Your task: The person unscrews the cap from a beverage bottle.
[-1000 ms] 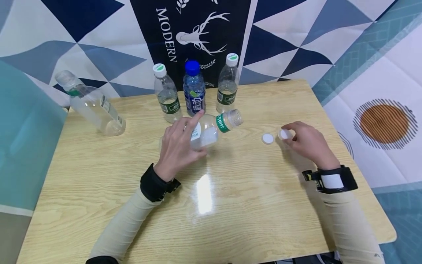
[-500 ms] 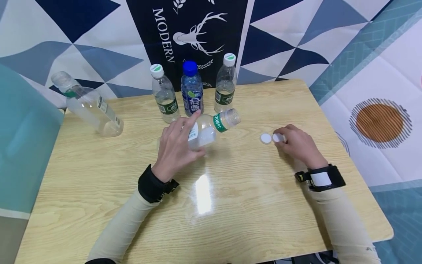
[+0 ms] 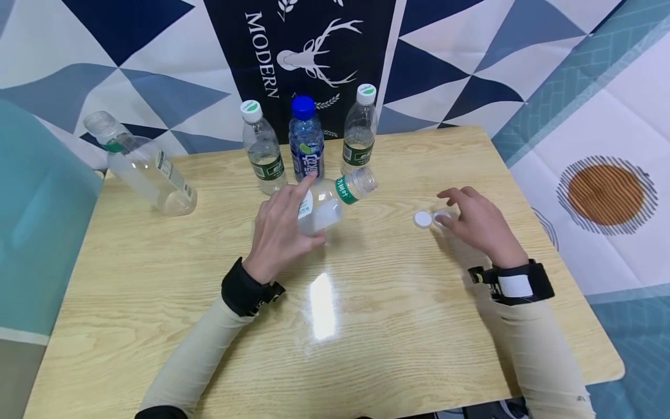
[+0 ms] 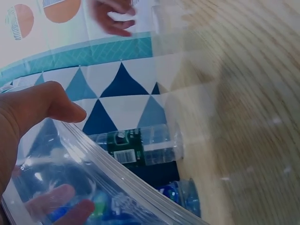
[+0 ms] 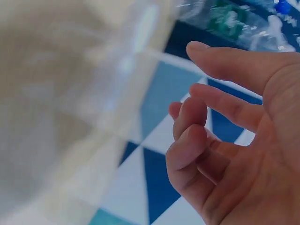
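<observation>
My left hand (image 3: 282, 230) grips a clear plastic bottle (image 3: 321, 206) with a green neck band. The bottle is uncapped and tilted, its mouth toward the right. In the left wrist view its clear wall (image 4: 108, 168) fills the lower left, with fingers showing through it. At the right of the table, my right hand (image 3: 478, 224) hovers with thumb and fingers spread apart. Under its thumb lies a white cap (image 3: 438, 217), partly hidden. Another white cap (image 3: 422, 219) lies flat right beside it. In the right wrist view the right hand (image 5: 234, 122) has nothing between its fingers.
Along the back edge stand two clear bottles with white caps, one on the left (image 3: 264, 157) and one on the right (image 3: 360, 137), with a blue-capped bottle (image 3: 306, 142) between them. A larger uncapped clear bottle (image 3: 146, 169) stands at the back left of the wooden table (image 3: 392, 326).
My right hand moved left, set its white cap down beside the other one, then let go and lifted slightly. My left hand keeps its grip on the tilted bottle, nearly still.
</observation>
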A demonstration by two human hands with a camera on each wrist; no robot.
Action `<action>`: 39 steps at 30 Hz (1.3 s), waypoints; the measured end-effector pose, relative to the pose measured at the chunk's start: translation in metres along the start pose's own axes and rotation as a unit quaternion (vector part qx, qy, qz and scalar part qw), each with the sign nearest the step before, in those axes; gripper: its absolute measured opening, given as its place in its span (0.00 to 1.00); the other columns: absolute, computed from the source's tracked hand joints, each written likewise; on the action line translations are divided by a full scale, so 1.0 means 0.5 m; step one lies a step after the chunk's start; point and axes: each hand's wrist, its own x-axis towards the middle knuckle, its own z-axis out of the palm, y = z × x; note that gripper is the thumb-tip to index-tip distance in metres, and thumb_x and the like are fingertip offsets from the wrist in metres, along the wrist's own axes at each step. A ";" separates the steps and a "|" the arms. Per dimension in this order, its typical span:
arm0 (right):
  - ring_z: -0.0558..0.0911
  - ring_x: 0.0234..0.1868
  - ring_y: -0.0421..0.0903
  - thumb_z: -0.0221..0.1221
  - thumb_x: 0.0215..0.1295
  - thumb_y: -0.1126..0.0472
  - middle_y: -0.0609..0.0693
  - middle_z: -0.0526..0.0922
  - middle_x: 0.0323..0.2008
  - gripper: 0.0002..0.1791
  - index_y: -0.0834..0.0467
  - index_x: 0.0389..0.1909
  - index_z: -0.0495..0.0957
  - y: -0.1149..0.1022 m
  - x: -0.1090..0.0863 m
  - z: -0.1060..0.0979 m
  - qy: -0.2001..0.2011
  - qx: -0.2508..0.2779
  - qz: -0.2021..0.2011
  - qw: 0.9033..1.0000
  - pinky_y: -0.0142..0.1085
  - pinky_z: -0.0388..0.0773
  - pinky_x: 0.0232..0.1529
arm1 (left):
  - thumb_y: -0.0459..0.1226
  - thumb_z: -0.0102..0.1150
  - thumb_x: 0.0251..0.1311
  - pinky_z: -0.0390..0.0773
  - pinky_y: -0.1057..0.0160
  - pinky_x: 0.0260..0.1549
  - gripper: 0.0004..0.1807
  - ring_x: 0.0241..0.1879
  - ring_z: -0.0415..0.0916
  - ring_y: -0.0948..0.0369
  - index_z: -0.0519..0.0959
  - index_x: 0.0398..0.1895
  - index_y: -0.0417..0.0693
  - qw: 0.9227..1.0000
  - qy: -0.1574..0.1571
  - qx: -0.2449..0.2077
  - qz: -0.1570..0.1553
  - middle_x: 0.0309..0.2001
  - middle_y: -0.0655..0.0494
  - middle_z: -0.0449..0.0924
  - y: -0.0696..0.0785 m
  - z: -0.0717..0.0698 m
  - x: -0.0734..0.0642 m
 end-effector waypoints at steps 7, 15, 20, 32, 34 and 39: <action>0.76 0.25 0.44 0.62 0.61 0.56 0.52 0.79 0.39 0.24 0.57 0.57 0.74 -0.104 0.068 -0.020 0.026 0.029 -0.051 0.998 0.38 0.70 0.25 | 0.52 0.75 0.22 0.72 0.55 0.34 0.64 0.37 0.70 0.57 0.56 0.73 0.58 0.999 0.003 -0.030 -0.010 0.43 0.51 0.73 -0.008 0.010 0.006; 0.75 0.24 0.39 0.65 0.57 0.58 0.48 0.80 0.35 0.18 0.58 0.48 0.78 -0.228 0.120 -0.016 0.057 0.099 -0.120 0.986 0.33 0.72 0.26 | 0.50 0.75 0.25 0.75 0.57 0.36 0.62 0.42 0.71 0.57 0.57 0.72 0.53 0.995 0.042 -0.087 -0.007 0.48 0.50 0.73 -0.014 0.020 0.010; 0.76 0.28 0.36 0.65 0.54 0.64 0.43 0.79 0.33 0.09 0.58 0.37 0.81 -0.272 0.125 -0.017 0.086 0.139 -0.156 0.974 0.31 0.74 0.30 | 0.47 0.75 0.28 0.74 0.56 0.45 0.61 0.51 0.70 0.57 0.55 0.73 0.52 0.987 0.062 -0.136 -0.051 0.55 0.50 0.70 -0.031 0.026 0.015; 0.74 0.27 0.33 0.61 0.53 0.69 0.43 0.78 0.28 0.04 0.57 0.28 0.80 -0.305 0.120 -0.002 0.110 0.160 -0.210 0.958 0.30 0.73 0.30 | 0.32 0.76 0.28 0.69 0.49 0.50 0.58 0.52 0.69 0.46 0.55 0.69 0.37 0.959 0.119 -0.235 -0.109 0.58 0.36 0.67 -0.014 -0.011 0.018; 0.74 0.27 0.33 0.61 0.53 0.70 0.45 0.78 0.28 0.04 0.57 0.28 0.80 -0.307 0.122 0.001 0.109 0.160 -0.217 0.957 0.30 0.73 0.30 | 0.33 0.77 0.29 0.66 0.50 0.53 0.58 0.55 0.67 0.48 0.54 0.69 0.39 0.958 0.114 -0.230 -0.125 0.60 0.38 0.66 -0.012 -0.017 0.013; 0.74 0.27 0.34 0.61 0.53 0.69 0.43 0.78 0.28 0.04 0.57 0.28 0.79 -0.311 0.130 0.008 0.109 0.157 -0.227 0.955 0.30 0.73 0.29 | 0.31 0.77 0.29 0.67 0.50 0.52 0.57 0.55 0.67 0.52 0.54 0.68 0.40 0.952 0.137 -0.234 -0.141 0.58 0.41 0.68 -0.027 -0.027 -0.008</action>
